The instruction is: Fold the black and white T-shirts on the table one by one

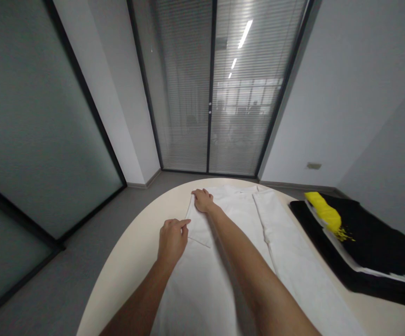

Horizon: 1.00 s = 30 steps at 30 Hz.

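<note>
A white shirt (230, 233) lies spread on a round cream table (132, 261). My left hand (172, 239) is closed in a pinch on the edge of the shirt's left sleeve (199, 228), which is folded inward. My right hand (202, 200) reaches across farther out and presses on the shirt near the shoulder, fingers curled on the cloth. The right side of the shirt (286, 252) is folded lengthwise into a long strip.
A stack of folded black clothes (373, 247) with a yellow print (324, 212) sits at the table's right. Beyond the table are a grey floor, glass doors with blinds (211, 93) and frosted glass panels on the left.
</note>
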Each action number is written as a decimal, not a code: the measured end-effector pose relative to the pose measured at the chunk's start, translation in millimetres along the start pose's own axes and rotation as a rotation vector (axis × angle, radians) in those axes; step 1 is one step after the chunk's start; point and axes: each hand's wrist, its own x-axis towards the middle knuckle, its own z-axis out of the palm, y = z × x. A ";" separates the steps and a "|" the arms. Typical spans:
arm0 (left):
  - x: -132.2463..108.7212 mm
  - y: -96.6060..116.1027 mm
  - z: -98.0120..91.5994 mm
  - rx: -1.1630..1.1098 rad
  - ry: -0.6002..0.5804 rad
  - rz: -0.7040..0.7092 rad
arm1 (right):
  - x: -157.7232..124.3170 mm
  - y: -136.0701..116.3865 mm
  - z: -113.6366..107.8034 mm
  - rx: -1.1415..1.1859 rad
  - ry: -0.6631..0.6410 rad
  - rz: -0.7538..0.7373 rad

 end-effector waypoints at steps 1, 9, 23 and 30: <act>0.1 -0.4 0.4 0.000 0.001 0.005 | 0.7 -0.4 -0.3 -0.007 -0.010 0.000; -0.9 -3.9 4.7 0.020 0.023 0.005 | 0.6 4.3 -1.1 -0.061 0.004 0.037; -2.8 4.0 -4.2 0.083 0.031 -0.105 | -43.1 -13.9 -6.7 -0.115 0.159 -0.123; -10.0 19.4 -21.0 0.228 -0.077 -0.111 | -88.3 -16.1 -15.0 -0.090 0.158 0.058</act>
